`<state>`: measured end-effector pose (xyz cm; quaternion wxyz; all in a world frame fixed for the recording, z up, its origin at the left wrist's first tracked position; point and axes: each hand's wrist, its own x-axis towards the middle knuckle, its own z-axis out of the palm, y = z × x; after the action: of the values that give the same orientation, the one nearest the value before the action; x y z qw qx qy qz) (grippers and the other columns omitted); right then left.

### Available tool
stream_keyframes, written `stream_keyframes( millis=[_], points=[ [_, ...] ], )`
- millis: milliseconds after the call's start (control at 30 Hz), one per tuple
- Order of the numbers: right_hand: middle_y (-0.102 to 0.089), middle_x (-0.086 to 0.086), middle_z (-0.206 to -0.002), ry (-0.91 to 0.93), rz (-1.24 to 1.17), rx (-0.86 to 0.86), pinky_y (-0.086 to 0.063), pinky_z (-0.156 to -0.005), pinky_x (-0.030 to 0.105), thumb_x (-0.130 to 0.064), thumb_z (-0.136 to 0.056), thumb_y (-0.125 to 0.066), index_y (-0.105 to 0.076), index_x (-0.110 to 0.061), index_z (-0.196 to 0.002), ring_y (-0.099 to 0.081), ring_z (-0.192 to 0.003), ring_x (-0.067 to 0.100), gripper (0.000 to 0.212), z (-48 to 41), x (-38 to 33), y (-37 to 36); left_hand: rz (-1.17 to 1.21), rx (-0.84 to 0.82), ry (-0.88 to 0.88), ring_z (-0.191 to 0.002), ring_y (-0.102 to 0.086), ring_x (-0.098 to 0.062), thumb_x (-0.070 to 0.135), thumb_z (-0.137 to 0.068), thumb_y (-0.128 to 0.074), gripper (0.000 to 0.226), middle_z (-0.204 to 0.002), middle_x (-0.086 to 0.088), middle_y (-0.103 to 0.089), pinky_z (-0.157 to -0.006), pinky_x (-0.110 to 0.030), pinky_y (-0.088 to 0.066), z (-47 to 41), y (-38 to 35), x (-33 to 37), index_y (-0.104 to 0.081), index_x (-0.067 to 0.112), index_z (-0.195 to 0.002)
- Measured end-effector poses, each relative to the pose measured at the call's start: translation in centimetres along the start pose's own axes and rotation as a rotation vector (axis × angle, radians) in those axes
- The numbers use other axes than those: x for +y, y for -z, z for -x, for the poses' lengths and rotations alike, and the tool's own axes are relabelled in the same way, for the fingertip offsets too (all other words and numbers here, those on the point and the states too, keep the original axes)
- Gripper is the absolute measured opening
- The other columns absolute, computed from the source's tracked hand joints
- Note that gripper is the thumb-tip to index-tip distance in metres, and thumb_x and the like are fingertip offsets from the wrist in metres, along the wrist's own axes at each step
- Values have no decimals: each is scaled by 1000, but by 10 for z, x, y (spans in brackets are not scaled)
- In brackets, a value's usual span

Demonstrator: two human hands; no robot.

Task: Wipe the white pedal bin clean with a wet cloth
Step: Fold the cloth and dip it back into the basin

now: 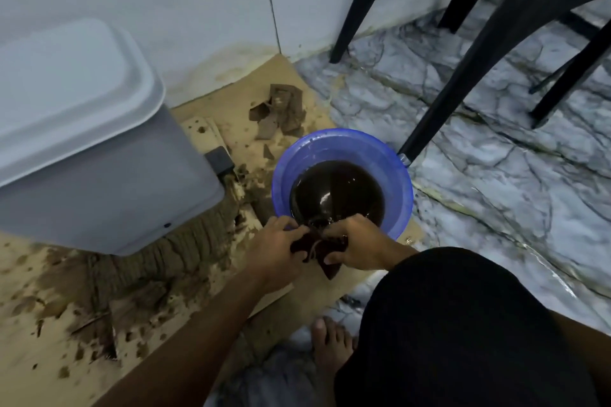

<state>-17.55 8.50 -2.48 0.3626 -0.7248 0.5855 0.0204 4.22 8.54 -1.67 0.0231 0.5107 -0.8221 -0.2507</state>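
Both hands grip dark cloth (319, 249) over basin (342, 147) edge: left hand (276, 243) and right hand (358, 246) curled tight round it. Step: likely wringing. Bin (109, 188) stands left, lid shut, untouched. Next: carry cloth to bin, wipe.

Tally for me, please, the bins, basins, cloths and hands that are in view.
White pedal bin: 1
Blue basin: 1
Cloth: 1
Hands: 2 (left hand, right hand)
Total: 5
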Motion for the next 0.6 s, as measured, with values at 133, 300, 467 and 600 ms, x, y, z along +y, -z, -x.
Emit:
stream_keyframes(
  millis=[133, 300, 467, 600],
  points=[
    [-68, -2, -115, -55, 21, 36, -51, -96, 38, -54, -74, -73, -62, -42, -130, -61, -104, 18, 58, -2, 9, -19, -13, 10, -51, -122, -48, -22, 24, -93, -66, 43, -134, 3, -54, -91, -25, -34, -4, -3, -4, -64, 25, -136],
    [-65, -4, -116, -45, 60, 64, -52, -96, 42, -54, -75, -70, -59, -43, -130, -61, -105, 18, 57, -6, 11, -27, -48, -11, -46, -124, -46, -18, 26, -96, -60, 42, -137, 5, -51, -92, -26, -36, -9, -2, -3, -62, 28, -138],
    [-68, -2, -123, -23, 142, 35, -49, -100, 38, -38, -88, -70, -61, -33, -135, -62, -113, 18, 47, 1, -1, -17, -77, -74, -35, -130, -41, -19, 28, -98, -58, 46, -142, 5, -47, -97, -30, -38, -6, 6, -1, -55, 27, -144],
    [-70, -6, -117, -36, 183, 139, -52, -95, 34, -39, -85, -72, -64, -37, -130, -65, -109, 18, 47, 13, 0, -26, -57, -36, -67, -124, -45, -23, 22, -94, -59, 45, -138, -1, -51, -98, -34, -42, 7, 12, -3, -59, 21, -139]
  ],
)
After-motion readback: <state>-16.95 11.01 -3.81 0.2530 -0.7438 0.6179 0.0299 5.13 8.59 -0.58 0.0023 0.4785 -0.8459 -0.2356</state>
